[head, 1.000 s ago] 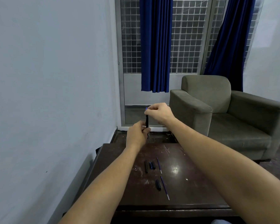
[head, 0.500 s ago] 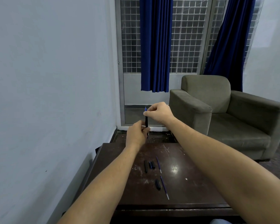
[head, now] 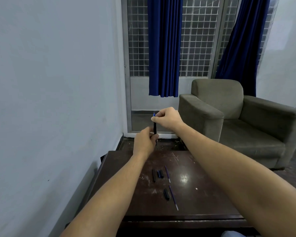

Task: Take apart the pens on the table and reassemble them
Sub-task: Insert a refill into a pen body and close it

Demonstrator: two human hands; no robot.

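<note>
Your right hand [head: 167, 118] pinches the upright pen [head: 155, 128] at its top; your left hand [head: 144, 142] grips its lower end.

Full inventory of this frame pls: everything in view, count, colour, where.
black plastic pen with a blue tip: 1, black and blue, held upright between both hands
thin blue ink refills: 2, blue, on the table, one nearer, one farther
short dark pen parts: about 4, black and dark blue, on the table left of the refills
dark brown wooden table: 1, brown, centre foreground
grey-green upholstered armchair: 1, grey-green, right of the table
blue fabric curtains: 2, blue, over the back window
white metal window grille: 1, white, back wall
pale grey wall: 1, grey, left
left hand: 1, grips the pen's lower end
right hand: 1, fingers pinch the pen's top
</note>
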